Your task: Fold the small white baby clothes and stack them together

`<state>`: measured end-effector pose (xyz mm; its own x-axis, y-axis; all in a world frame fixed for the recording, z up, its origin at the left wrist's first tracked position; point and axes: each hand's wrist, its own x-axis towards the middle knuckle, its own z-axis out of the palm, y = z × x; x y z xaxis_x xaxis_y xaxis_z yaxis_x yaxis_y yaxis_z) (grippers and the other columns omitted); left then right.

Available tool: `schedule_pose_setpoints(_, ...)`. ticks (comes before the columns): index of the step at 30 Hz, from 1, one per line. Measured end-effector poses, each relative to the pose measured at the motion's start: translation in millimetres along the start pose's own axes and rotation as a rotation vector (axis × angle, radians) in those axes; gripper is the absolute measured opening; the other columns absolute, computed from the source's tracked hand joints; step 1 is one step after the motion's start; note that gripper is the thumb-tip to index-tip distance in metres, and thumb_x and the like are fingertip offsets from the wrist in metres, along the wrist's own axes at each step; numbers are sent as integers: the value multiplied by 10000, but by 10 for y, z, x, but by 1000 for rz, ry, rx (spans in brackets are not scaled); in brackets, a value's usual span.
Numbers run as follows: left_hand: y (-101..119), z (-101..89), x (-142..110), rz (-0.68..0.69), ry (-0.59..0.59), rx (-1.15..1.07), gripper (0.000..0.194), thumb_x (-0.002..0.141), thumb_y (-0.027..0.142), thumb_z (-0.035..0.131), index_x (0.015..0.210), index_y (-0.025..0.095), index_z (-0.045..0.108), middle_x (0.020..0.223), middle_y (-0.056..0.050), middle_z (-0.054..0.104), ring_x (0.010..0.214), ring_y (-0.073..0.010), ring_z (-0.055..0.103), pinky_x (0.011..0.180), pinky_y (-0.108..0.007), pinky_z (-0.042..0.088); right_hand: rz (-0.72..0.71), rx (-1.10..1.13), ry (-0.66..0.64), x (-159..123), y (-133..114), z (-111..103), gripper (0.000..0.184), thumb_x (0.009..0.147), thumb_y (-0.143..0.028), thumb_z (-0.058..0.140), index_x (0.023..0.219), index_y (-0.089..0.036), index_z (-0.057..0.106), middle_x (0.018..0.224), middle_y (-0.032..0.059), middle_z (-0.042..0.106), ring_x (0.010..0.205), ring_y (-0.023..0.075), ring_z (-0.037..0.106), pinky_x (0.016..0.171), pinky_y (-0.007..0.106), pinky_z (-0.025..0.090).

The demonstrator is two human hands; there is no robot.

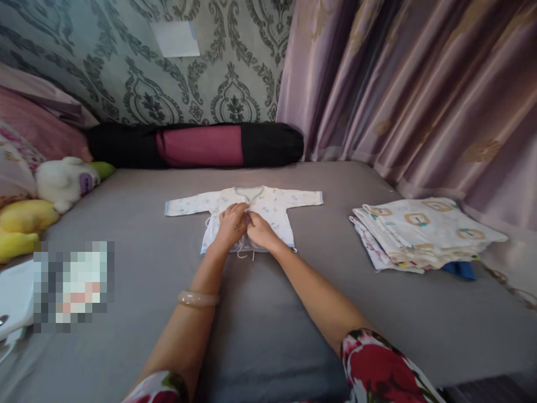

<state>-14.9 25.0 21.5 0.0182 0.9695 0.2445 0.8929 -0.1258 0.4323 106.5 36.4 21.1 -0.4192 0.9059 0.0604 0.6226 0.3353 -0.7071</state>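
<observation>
Nearest, below the shirt, were the wearer's floral sleeves [384, 366], with a pale bangle [198, 299] on the left forearm. The left hand [232, 221] and right hand [260, 229] met over the middle of the small white shirt [274, 206], their fingers bent in close together at its front, below the neckline; whether they were clamped on cloth could not be told, since the hands hid the tips.

The shirt lay flat on the grey bed [138, 252], its arms spread and thin ties [242, 256] trailing from its lower edge. It looked light, soft and limp, not slippery, likely to wrinkle when pulled; the shoulders or the front edges seemed the surest holds, the ties too flimsy.

Right of the shirt sat a pile of folded cloths [444, 224]; left of it, well apart, a white plush toy [61, 179]. Beyond it lay a black-and-maroon roll [199, 146].
</observation>
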Motion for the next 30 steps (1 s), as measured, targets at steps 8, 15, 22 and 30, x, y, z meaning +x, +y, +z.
schedule_pose_setpoints(8, 169, 141, -51, 109, -128, 56, 469, 964, 379, 391, 1400, 222, 464, 1517, -99, 435, 1455, -277, 281, 1161, -524, 223, 184, -108, 135, 428, 385, -661, 353, 928, -170, 418, 1101, -171, 725, 1143, 55, 718, 1083, 176, 635, 922, 235, 447)
schedule_pose_setpoints(15, 157, 218, -77, 27, -295, 131, 609, 950, 529, 371, 1450, 181, 395, 1597, -151, 262, 1495, -326, 140, 1176, -574, 139, 239, -466, 154, 926, 678, -912, 365, 945, -160, 405, 1114, -209, 725, 1156, 92, 702, 1100, 220, 600, 891, 280, 423)
schedule_pose_setpoints(22, 131, 233, -69, 13, -311, 147, 637, 944, 567, 347, 1466, 203, 374, 1606, -133, 242, 1493, -339, 142, 1174, -575, 133, 242, -590, 95, 1161, 774, -810, 299, 927, -191, 478, 1094, -184, 725, 1207, 126, 665, 1210, 261, 498, 982, 365, 369)
schedule_pose_setpoints(30, 117, 233, -52, 5, -334, 143, 664, 939, 583, 337, 1476, 193, 365, 1612, -124, 228, 1496, -335, 127, 1179, -576, 128, 225, -606, 155, 1129, 802, -744, 305, 932, -178, 445, 1095, -136, 699, 1245, 161, 606, 1232, 298, 455, 1014, 420, 340)
